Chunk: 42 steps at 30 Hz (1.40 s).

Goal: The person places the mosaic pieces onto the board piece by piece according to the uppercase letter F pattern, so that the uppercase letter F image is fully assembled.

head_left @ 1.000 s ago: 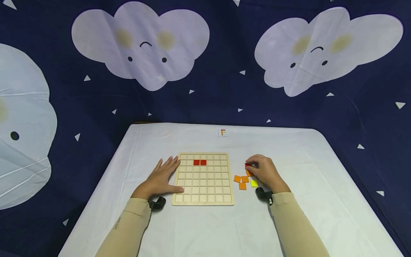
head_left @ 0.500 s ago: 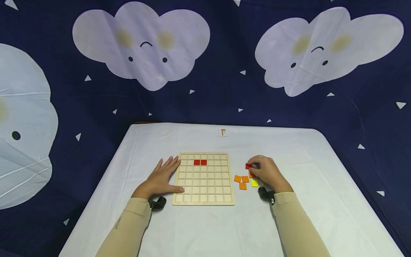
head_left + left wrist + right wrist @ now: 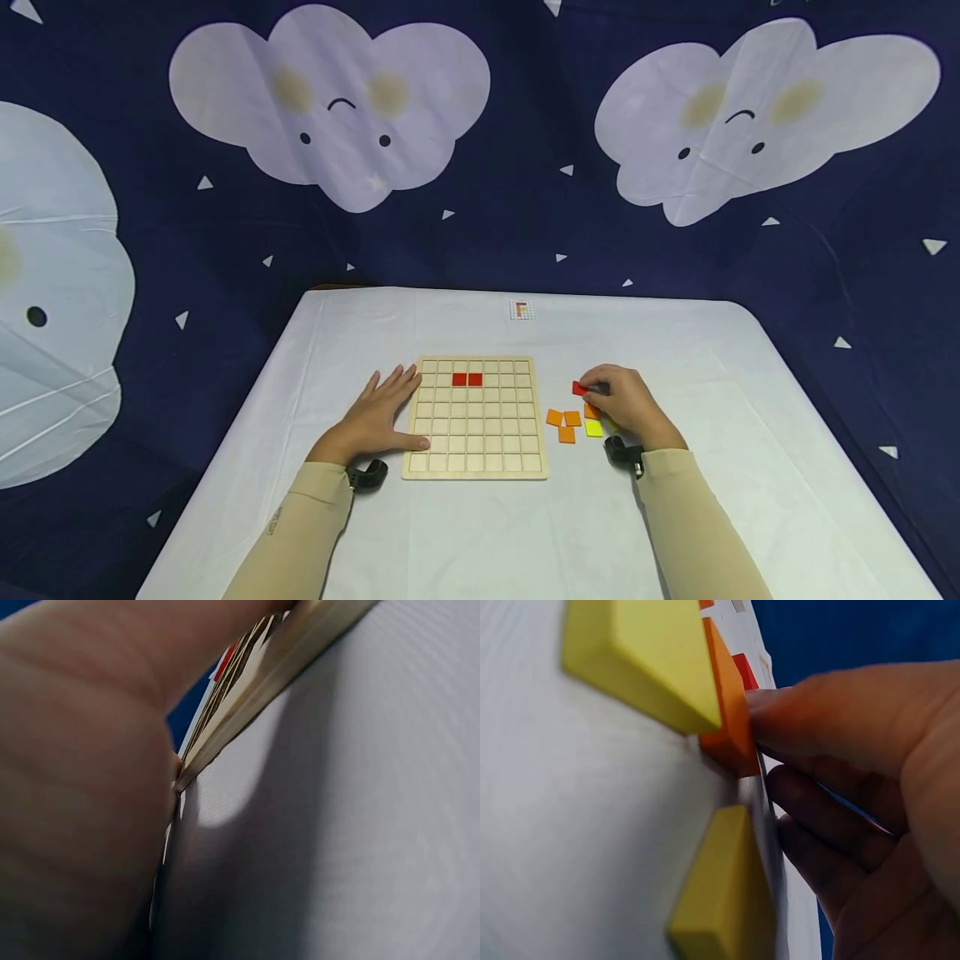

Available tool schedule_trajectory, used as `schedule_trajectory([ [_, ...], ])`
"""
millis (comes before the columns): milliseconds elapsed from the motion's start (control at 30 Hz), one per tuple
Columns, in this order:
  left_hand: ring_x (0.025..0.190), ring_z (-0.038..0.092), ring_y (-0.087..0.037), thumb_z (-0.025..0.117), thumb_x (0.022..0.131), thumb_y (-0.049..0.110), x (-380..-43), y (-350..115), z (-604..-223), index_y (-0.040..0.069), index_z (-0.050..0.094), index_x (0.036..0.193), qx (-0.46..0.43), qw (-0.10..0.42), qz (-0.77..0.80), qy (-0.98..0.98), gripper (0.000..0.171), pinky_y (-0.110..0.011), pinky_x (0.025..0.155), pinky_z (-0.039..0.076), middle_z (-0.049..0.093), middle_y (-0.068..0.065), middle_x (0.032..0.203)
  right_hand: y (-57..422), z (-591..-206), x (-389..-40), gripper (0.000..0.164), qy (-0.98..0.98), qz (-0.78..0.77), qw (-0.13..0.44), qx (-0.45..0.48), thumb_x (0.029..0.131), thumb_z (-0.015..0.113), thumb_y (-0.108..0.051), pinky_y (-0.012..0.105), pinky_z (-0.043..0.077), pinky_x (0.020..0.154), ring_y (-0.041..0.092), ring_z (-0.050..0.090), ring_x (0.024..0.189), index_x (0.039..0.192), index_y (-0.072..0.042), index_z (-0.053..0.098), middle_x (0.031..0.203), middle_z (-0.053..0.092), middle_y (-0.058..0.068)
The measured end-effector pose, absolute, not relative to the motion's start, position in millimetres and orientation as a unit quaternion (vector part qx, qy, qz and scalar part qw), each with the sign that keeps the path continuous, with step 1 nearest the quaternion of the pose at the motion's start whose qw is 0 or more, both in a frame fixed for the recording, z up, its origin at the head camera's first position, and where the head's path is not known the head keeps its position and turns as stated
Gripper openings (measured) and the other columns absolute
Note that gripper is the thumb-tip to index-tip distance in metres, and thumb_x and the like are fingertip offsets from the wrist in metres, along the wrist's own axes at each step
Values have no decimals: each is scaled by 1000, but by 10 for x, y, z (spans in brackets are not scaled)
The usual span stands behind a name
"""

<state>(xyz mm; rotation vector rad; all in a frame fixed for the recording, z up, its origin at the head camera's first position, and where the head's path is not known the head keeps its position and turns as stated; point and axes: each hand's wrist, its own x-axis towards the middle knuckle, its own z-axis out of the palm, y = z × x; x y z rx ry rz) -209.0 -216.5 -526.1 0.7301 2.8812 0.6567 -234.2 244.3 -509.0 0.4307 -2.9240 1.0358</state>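
Observation:
My left hand (image 3: 371,419) lies with spread fingers at the left edge of a wooden grid board (image 3: 480,475), its thumb over the lower left squares. Two red square tiles (image 3: 467,380) sit side by side in the board's second row. To the right of the board, thumb and fingers of my right hand (image 3: 626,404) pinch another red tile (image 3: 578,388) at its right side. An orange tile (image 3: 592,412) lies just under that hand; the right wrist view shows this orange tile (image 3: 731,712) close by the thumb, with the red tile (image 3: 744,671) beyond.
Several orange tiles (image 3: 572,418) lie between board and right hand. A yellow tile (image 3: 594,428) is below the hand, and a second yellow tile (image 3: 724,900) is mostly covered by it in the head view. A small pattern card (image 3: 522,310) lies at the table's back.
My right hand has shifted slightly right and toward me. The orange tile beneath it has slid right, up to the yellow tile. The left hand and board stay put.

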Motion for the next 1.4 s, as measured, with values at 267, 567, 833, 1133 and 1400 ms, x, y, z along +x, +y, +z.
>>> schedule_trajectory([
  [267,159,10,-32,81,73,75,-2079,-2158,-5241,2,31,165,238,49,219,945,128,-53,126,-2,20,-12,173,2438,-5100,-2345,17,-937,319,8,143,93,79,-1,57,47,108,35,64,117,109,-7,80,120,72,10],
  [567,159,11,-32,81,73,75,-2070,-2158,-5231,3,32,165,238,48,218,945,127,-53,126,-2,20,-12,173,2432,-5109,-2351,17,-933,329,15,144,94,80,-2,57,47,108,34,64,116,110,-7,80,119,72,9],
  [833,159,11,-33,81,73,75,-2070,-2160,-5228,2,32,165,241,46,217,945,127,-54,126,-2,20,-12,173,2420,-5108,-2358,16,-930,338,19,145,94,79,-2,57,47,108,34,64,116,110,-6,80,118,72,10],
  [1133,159,10,-32,81,73,76,-2079,-2158,-5248,3,31,165,241,49,215,945,127,-53,126,-3,19,-11,173,2361,-5083,-2347,17,-928,344,15,143,95,78,-2,56,47,108,32,64,115,111,-8,80,119,72,9],
  [1400,159,11,-32,82,73,74,-2067,-2158,-5223,3,32,165,237,52,225,944,126,-53,126,-3,20,-11,173,2249,-5028,-2381,16,-923,354,17,153,94,79,-2,56,47,108,31,64,113,109,-8,81,117,72,6],
])
